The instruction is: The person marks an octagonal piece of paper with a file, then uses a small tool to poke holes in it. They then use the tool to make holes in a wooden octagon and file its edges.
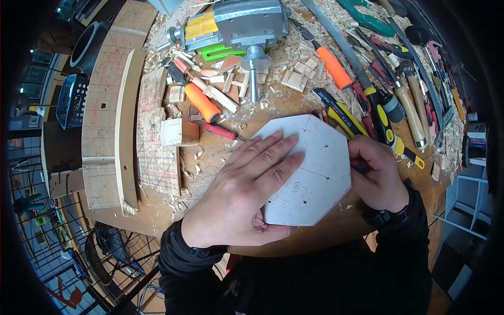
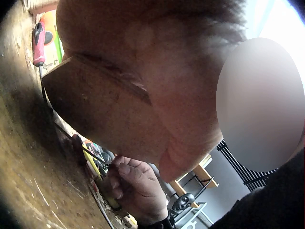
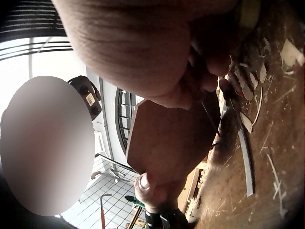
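My left hand (image 1: 236, 189) holds a white-faced octagonal wooden board (image 1: 320, 152), fingers spread across the top and thumb along its near edge. Pencil lines, marks and several small holes show on that face. Both wrist views show the bare brown underside (image 3: 162, 138) tilted up above the bench. At the board's right edge, my right hand (image 1: 378, 168) has curled fingers, and in the left wrist view this right hand (image 2: 138, 186) pinches a thin dark rod (image 2: 97, 157) that runs beneath the board. The rod's grip end is hidden in the fingers.
Behind the board stands a metal vise (image 1: 247, 26) among wood chips. A red-handled tool (image 1: 220, 131) and an orange-handled tool (image 1: 202, 103) lie left of it. Yellow-black cutters (image 1: 341, 115) and several hand tools crowd the right. A flat metal strip (image 3: 245, 157) lies on the bench.
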A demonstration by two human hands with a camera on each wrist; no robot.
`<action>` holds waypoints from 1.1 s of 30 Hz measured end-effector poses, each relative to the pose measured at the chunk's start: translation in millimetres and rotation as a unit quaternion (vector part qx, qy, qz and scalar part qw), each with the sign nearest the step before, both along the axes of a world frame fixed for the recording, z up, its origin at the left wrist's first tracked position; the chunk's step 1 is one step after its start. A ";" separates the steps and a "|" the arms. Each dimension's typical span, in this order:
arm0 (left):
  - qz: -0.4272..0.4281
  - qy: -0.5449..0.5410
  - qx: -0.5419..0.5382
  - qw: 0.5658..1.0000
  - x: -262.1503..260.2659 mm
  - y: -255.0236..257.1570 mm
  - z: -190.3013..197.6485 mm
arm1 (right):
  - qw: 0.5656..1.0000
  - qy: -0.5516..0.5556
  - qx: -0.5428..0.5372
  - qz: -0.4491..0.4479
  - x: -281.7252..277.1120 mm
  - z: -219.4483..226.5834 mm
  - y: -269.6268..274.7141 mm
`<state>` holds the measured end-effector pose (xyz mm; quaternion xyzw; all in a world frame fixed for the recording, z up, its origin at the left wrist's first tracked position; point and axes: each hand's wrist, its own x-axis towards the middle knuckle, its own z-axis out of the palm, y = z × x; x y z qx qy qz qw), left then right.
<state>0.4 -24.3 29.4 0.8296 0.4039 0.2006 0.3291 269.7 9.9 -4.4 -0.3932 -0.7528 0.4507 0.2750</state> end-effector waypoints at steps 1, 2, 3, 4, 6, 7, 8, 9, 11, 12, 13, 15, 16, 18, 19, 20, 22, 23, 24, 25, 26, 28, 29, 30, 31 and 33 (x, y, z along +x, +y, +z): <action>0.000 0.001 -0.001 1.000 0.0 0.0 -0.1 | 1.000 0.002 0.003 0.000 0.1 -0.5 0.0; 0.000 0.000 -0.001 1.000 0.1 0.1 -0.3 | 1.000 0.001 0.003 0.000 0.3 0.3 0.5; 0.000 -0.001 0.000 1.000 0.1 0.0 -0.5 | 1.000 -0.007 0.007 0.004 0.7 1.8 1.1; 0.000 -0.003 0.000 1.000 0.1 0.0 -0.8 | 1.000 -0.015 0.011 0.009 0.9 2.5 1.2; 0.000 -0.002 0.000 1.000 -0.1 -0.1 -1.2 | 1.000 -0.013 0.013 0.009 0.5 2.0 1.0; -0.001 0.000 0.000 1.000 -0.3 -0.1 -1.2 | 1.000 -0.011 0.014 0.008 0.3 1.7 0.8; -0.001 -0.001 -0.001 1.000 -0.5 -0.1 -1.2 | 1.000 -0.011 0.013 0.008 0.4 1.5 0.8; -0.002 0.001 -0.001 1.000 -0.7 0.2 -1.0 | 1.000 -0.014 0.014 0.008 0.8 1.5 1.0; -0.003 0.002 -0.004 1.000 -0.9 0.5 -0.9 | 1.000 -0.017 0.013 0.009 1.0 2.5 1.4; -0.004 0.003 -0.004 1.000 -0.9 0.7 -0.8 | 1.000 -0.019 0.016 0.011 1.0 3.5 1.9; -0.004 0.002 -0.004 1.000 -0.9 0.6 -0.8 | 0.999 -0.022 0.019 0.014 1.0 3.7 1.7; -0.004 0.005 -0.006 1.000 -0.8 0.6 -0.1 | 1.000 -0.018 0.010 0.010 0.9 2.0 0.7; -0.004 0.007 -0.005 1.000 -0.8 0.7 0.0 | 1.000 -0.014 0.005 0.006 1.0 1.1 0.5; -0.002 0.004 -0.008 1.000 -1.5 1.0 -0.2 | 1.000 -0.019 0.006 0.008 1.8 0.1 0.5; -0.002 0.002 -0.008 1.000 -1.9 0.9 -0.7 | 1.000 -0.022 0.011 0.009 1.8 -0.2 0.6; -0.002 0.002 -0.009 1.000 -1.7 0.5 -2.4 | 1.000 -0.023 0.009 0.009 1.2 -0.2 0.2; 0.016 -0.006 0.017 1.000 -0.4 0.1 -6.2 | 1.000 -0.002 -0.012 -0.005 -0.3 -0.1 -0.6; 0.017 -0.006 0.016 1.000 -0.6 0.4 -6.4 | 1.000 -0.002 -0.014 -0.005 -0.4 -0.4 -0.2; 0.015 -0.007 0.013 1.000 -0.8 0.7 -6.3 | 1.000 -0.003 -0.008 -0.004 -0.1 -0.9 -0.1; 0.014 -0.009 0.010 1.000 -1.1 0.9 -6.4 | 1.000 -0.004 -0.002 -0.003 0.0 -1.3 0.2; 0.014 -0.009 0.009 1.000 -1.4 1.1 -6.9 | 1.000 -0.004 -0.003 -0.003 0.0 -0.7 0.7; 0.011 -0.009 0.011 1.000 -1.9 1.2 -8.1 | 1.000 -0.014 0.007 0.004 0.2 0.8 1.7; 0.011 -0.010 0.009 1.000 -2.3 1.4 -8.3 | 1.000 -0.014 0.006 0.004 0.4 0.0 1.8; 0.009 -0.009 0.009 1.000 -2.7 1.7 -8.1 | 1.000 -0.017 0.018 0.006 0.9 -0.9 2.0; 0.007 -0.007 0.009 1.000 -2.8 1.9 -8.2 | 0.999 -0.021 0.030 0.008 1.4 -1.7 2.3; 0.008 -0.012 0.007 1.000 -2.9 1.7 -9.4 | 0.999 -0.029 0.033 0.004 3.1 -3.0 1.6</action>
